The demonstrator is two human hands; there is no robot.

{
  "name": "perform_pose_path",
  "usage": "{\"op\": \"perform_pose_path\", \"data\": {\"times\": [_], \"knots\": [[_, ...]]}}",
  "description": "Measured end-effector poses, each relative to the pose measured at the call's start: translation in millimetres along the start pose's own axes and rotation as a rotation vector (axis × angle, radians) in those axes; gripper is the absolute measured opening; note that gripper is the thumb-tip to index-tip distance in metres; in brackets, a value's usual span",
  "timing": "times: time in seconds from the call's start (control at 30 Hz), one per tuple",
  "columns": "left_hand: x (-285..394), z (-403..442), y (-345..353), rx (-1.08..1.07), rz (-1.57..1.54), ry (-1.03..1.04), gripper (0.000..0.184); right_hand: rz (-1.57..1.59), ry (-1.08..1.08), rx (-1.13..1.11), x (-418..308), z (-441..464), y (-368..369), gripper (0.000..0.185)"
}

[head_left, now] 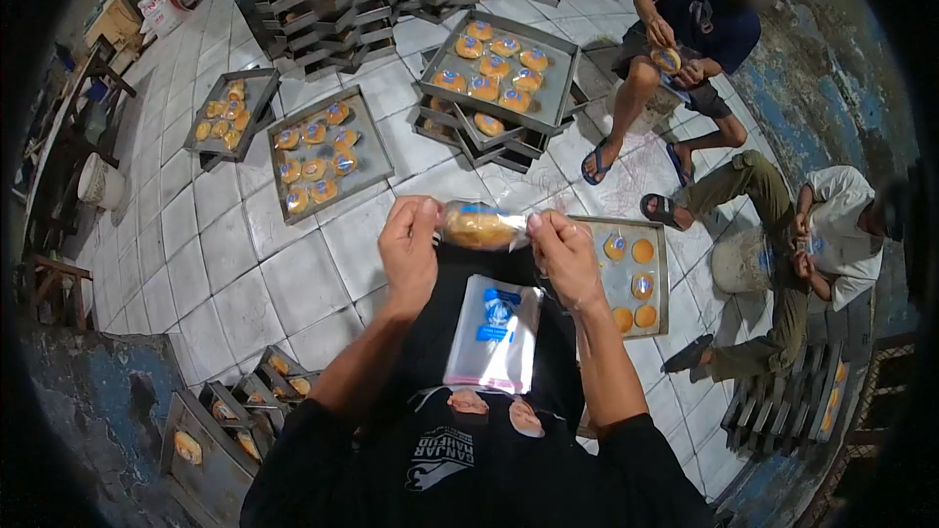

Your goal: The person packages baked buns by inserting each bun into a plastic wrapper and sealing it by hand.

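Note:
Between my two hands hangs a golden bun in a clear plastic bag with a blue print along its top. My left hand pinches one end of the bag, thumb against fingers. At the other end, my right hand grips the plastic with thumb and forefinger. Below them, a stack of flat clear bags with a blue label lies on my lap. Close to my right hand, a metal tray on the floor holds several buns, some bagged and some bare.
Trays of bagged buns stand ahead: a stack, a single tray and another. Tall tray stacks line the back. Two people sit at right, one holding a bun. More trays stand at lower left.

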State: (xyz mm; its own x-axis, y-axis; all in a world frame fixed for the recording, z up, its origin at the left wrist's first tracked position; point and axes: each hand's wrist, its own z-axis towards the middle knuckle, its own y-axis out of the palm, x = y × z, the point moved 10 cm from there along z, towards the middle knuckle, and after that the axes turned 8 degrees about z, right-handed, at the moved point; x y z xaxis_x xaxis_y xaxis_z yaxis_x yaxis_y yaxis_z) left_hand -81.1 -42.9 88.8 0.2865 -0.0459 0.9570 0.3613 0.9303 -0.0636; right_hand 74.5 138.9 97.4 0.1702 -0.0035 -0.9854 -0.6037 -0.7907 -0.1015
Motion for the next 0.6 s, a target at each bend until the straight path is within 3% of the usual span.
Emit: {"op": "perform_pose_path", "data": {"times": [0.03, 0.17, 0.2, 0.23, 0.33, 0.47, 0.5, 0.53, 0.6], "knots": [[-0.2, -2.1, -2.8, -0.009, -0.011, -0.013, 0.027, 0.024, 0.018, -0.013, 1.1, -3.8, 1.3, 0.041], [-16.3, 6.6, 0.5, -0.048, 0.007, -0.160, 0.027, -0.203, -0.298, 0.027, -23.6, 14.2, 6.6, 0.044], [-22.0, 12.8, 2.7, -0.054, 0.040, -0.164, 0.027, -0.133, -0.201, 0.005, -4.9, 23.2, 4.8, 0.044], [0.4, 18.8, -2.3, 0.008, 0.225, 0.057, 0.029, -0.063, -0.107, -0.019, 14.2, 30.4, 2.4, 0.044], [26.9, -1.7, -10.6, 0.014, 0.307, 0.125, 0.032, 0.036, 0.046, -0.051, 32.5, 10.4, 3.6, 0.042], [-83.5, -52.6, -6.7, -0.278, 0.061, -0.237, 0.032, 0.113, 0.253, -0.098, 133.9, -31.7, 21.4, 0.039], [-98.3, -59.7, -8.3, -0.261, 0.027, -0.282, 0.032, 0.019, 0.270, -0.053, 130.3, -46.1, 25.5, 0.042], [-97.4, -58.5, -6.5, -0.259, -0.013, -0.337, 0.032, -0.025, 0.175, -0.030, 126.6, -51.1, 25.2, 0.034], [-91.5, -54.8, 6.9, -0.279, -0.093, -0.451, 0.031, 0.238, 0.188, 0.112, 127.0, -63.0, 23.8, 0.023]]}}
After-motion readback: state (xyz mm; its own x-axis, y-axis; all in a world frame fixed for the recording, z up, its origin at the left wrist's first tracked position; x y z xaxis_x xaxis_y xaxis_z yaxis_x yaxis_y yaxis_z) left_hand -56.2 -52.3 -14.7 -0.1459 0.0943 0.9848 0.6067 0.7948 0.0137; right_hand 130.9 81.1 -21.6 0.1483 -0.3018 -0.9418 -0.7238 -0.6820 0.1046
